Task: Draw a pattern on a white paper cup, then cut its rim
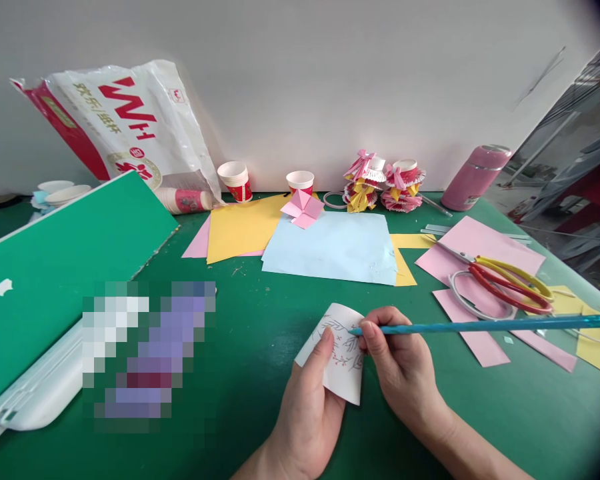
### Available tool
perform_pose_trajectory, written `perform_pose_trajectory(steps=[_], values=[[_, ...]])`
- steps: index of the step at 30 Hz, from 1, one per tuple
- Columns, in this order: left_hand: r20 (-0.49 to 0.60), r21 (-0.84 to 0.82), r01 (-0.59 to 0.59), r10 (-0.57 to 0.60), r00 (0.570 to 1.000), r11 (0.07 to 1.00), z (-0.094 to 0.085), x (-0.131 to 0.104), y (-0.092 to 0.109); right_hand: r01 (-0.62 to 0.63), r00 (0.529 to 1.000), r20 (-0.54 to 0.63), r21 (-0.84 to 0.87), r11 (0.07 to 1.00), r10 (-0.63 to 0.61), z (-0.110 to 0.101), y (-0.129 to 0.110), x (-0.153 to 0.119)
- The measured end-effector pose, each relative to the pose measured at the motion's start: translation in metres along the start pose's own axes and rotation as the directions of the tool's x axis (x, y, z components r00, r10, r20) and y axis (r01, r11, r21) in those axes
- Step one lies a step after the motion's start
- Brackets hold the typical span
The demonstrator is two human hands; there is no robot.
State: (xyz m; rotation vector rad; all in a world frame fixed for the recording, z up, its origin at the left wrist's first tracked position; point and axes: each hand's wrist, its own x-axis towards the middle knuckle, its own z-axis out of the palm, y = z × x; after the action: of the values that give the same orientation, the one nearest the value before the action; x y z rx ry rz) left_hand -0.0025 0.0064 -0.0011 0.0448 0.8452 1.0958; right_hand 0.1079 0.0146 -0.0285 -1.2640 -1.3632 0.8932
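A curved piece of white paper (353, 377), drawn with dark leafy sprigs and small red marks, is in my left hand (313, 407). The thumb lies across its front while the other fingers are behind it, out of sight. My right hand (405, 370) pinches a long, slim blue pen (445, 327) close to its tip. That tip meets the drawn face of the paper, and the pen's far end runs off the right edge of the view. Both hands are above the green tabletop (250, 400), near the front.
Ahead lie light blue paper (330, 247) and yellow paper (247, 227), with a folded pink paper (303, 209) on top. At right, scissors (510, 283) rest on pink sheets. Paper cups (235, 181), decorated cups (403, 185) and a pink bottle (477, 177) line the wall. A paper trimmer (40, 393) is left.
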Motion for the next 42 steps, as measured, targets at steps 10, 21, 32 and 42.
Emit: perform_pose_trajectory(steps=[10, 21, 32, 42], values=[[-0.025, 0.030, -0.037, 0.038, 0.999, 0.999, -0.0001, -0.0014, -0.0004, 0.005, 1.000, 0.005, -0.009, 1.000, -0.005, -0.0008, 0.0003, 0.0011], [-0.055, 0.108, -0.073, 0.079, 0.995, 0.992, 0.0025, -0.0036, -0.0011, 0.022, 1.000, 0.000, -0.047, 0.999, -0.022, -0.0001, -0.0006, 0.0018], [-0.026, 0.161, -0.110, 0.116, 0.993, 0.981, -0.0032, -0.0018, -0.0051, 0.023, 1.000, -0.008, -0.008, 1.000, -0.023, 0.0004, -0.0003, 0.0000], [0.008, 0.026, -0.069, 0.069, 0.998, 0.997, 0.0012, -0.0040, 0.0017, -0.006, 0.992, -0.121, 0.274, 0.962, 0.041, -0.0005, -0.0075, 0.0055]])
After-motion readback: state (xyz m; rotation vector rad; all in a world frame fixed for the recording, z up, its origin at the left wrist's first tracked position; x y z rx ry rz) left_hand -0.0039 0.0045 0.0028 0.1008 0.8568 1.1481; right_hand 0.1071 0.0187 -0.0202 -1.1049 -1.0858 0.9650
